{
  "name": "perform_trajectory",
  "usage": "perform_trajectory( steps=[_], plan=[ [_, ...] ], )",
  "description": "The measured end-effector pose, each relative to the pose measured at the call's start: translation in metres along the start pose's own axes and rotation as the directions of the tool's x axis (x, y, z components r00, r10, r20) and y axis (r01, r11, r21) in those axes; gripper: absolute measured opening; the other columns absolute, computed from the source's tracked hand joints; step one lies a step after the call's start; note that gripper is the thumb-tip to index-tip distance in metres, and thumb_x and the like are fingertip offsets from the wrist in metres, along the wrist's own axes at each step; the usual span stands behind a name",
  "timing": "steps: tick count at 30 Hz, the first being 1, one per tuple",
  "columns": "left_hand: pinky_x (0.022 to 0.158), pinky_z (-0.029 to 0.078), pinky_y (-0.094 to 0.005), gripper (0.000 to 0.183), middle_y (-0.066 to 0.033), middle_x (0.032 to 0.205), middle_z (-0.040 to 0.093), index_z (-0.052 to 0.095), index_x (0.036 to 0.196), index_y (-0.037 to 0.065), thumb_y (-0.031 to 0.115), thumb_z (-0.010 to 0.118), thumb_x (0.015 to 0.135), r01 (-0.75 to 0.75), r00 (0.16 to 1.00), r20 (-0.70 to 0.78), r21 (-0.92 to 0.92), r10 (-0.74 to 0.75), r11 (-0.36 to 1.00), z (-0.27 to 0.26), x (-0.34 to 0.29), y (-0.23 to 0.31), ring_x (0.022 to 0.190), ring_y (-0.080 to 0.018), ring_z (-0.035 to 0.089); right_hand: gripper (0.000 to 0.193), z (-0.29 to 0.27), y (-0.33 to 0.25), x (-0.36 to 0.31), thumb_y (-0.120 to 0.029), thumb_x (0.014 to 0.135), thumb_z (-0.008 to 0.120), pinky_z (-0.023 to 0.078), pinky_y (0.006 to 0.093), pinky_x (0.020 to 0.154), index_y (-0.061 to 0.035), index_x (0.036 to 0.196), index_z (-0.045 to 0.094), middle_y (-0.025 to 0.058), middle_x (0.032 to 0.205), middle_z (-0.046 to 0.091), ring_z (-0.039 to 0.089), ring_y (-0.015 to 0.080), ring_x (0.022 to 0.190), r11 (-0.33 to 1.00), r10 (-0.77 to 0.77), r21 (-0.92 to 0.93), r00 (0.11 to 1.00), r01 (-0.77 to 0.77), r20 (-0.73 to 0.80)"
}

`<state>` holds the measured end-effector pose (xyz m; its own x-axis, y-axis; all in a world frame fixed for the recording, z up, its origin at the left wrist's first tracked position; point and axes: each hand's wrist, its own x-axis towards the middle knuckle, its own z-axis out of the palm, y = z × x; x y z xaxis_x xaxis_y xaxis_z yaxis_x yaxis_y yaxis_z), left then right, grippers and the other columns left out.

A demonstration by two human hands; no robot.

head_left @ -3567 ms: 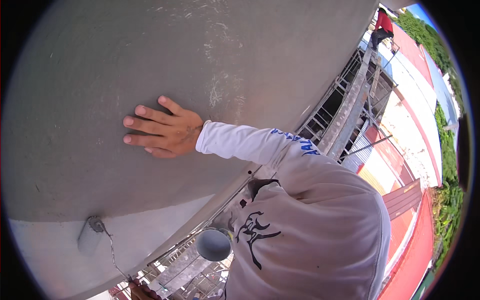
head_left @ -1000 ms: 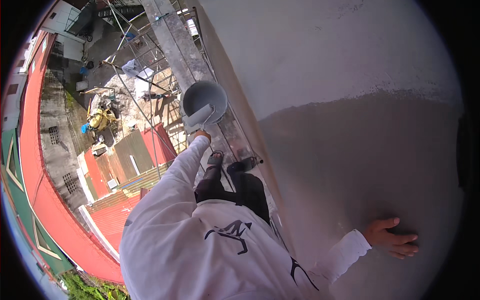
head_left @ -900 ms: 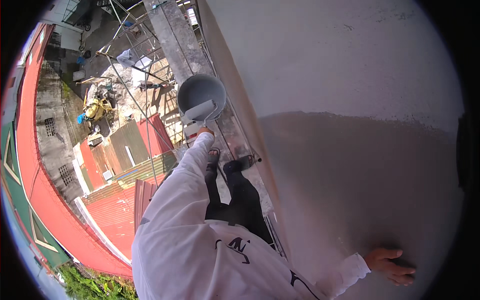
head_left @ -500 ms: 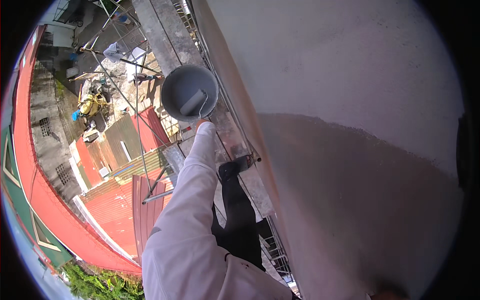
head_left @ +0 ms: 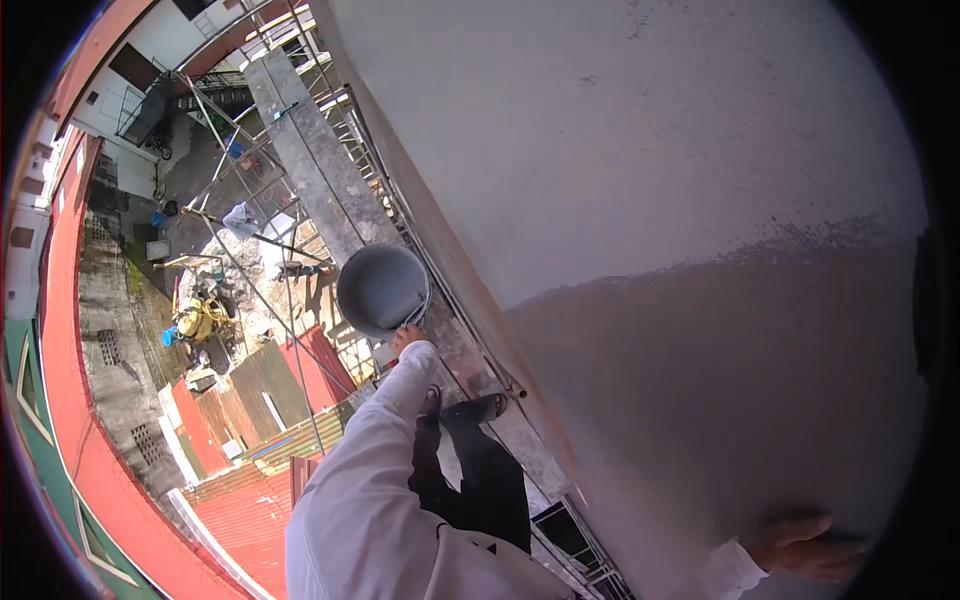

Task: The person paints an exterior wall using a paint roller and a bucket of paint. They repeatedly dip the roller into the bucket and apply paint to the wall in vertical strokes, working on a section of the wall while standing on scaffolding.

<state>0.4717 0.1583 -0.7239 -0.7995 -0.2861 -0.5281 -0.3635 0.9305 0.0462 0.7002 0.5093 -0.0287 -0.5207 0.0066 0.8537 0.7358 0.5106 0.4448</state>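
Observation:
A round grey bucket (head_left: 360, 290) with grey paint in it stands on the scaffold planks ahead of me. My left hand (head_left: 408, 338) is closed at its near rim, on the handle of a paint roller (head_left: 416, 310). The roller's wire frame and head lean inside the bucket's near right side; the head blends with the paint. My right hand (head_left: 805, 548) is at the lower right, fingers spread, against or just off the wall (head_left: 700, 400); touch is unclear. The wall is darker grey below and paler above.
Narrow metal planks (head_left: 300, 150) run away from me, where my feet (head_left: 480, 408) stand in sandals. Scaffold tubes (head_left: 262, 240) line the left side, with a drop to rusty tin roofs (head_left: 255, 520) and a yard. A pipe end (head_left: 519, 392) juts beside the wall ledge.
The view has tipped, so the bucket appears lower. The roller head, plain against the paint before, now shows less and sits nearer the rim. My right hand has come into view on the right.

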Motion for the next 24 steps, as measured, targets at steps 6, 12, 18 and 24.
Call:
perform_trajectory(
  steps=[6,12,18,24],
  plan=[
    [0.107,0.051,-0.0455,0.055,-0.0209,0.131,0.069,0.069,0.127,0.006,0.049,0.068,0.094,-0.853,0.448,0.610,0.074,0.653,0.517,-0.025,-0.157,0.085,0.126,-0.0374,0.064,0.075,0.036,0.032,0.023,-0.061,0.099,0.048,0.003,0.0632,0.126,-0.0177,0.160,0.040,0.0291,0.168,0.023,0.013,0.0484,0.158,0.986,0.100,0.135,0.994,-0.094,-0.044],
    [0.102,0.053,-0.0400,0.045,-0.0212,0.120,0.073,0.067,0.125,0.001,0.038,0.066,0.099,-0.944,-0.193,0.635,-0.327,0.748,0.034,-0.203,-0.429,0.204,0.115,-0.0300,0.070,0.081,0.020,0.070,0.034,-0.048,0.086,0.061,0.003,0.0584,0.128,-0.0332,0.162,0.038,0.0114,0.173,0.024,0.015,0.0336,0.161,0.936,0.244,0.277,0.967,-0.215,-0.072],
    [0.102,0.053,-0.0403,0.042,-0.0206,0.120,0.072,0.066,0.126,0.002,0.034,0.066,0.099,-0.926,-0.363,0.769,-0.233,0.526,-0.299,-0.223,-0.546,0.256,0.114,-0.0299,0.069,0.074,-0.006,0.081,0.014,-0.042,0.088,0.056,0.009,0.0546,0.129,-0.0222,0.158,0.044,0.0102,0.170,0.030,0.019,0.0311,0.160,0.926,0.244,0.328,0.959,-0.185,-0.148],
    [0.102,0.053,-0.0411,0.041,-0.0200,0.120,0.072,0.067,0.126,0.003,0.033,0.067,0.099,-0.918,-0.124,0.898,0.058,0.422,-0.392,-0.191,-0.515,0.284,0.114,-0.0306,0.069,0.068,-0.008,0.086,-0.001,-0.039,0.093,0.057,0.017,0.0535,0.127,-0.0179,0.156,0.043,0.0115,0.169,0.031,0.024,0.0304,0.158,0.852,0.238,0.512,0.953,-0.113,-0.185]
  ],
)
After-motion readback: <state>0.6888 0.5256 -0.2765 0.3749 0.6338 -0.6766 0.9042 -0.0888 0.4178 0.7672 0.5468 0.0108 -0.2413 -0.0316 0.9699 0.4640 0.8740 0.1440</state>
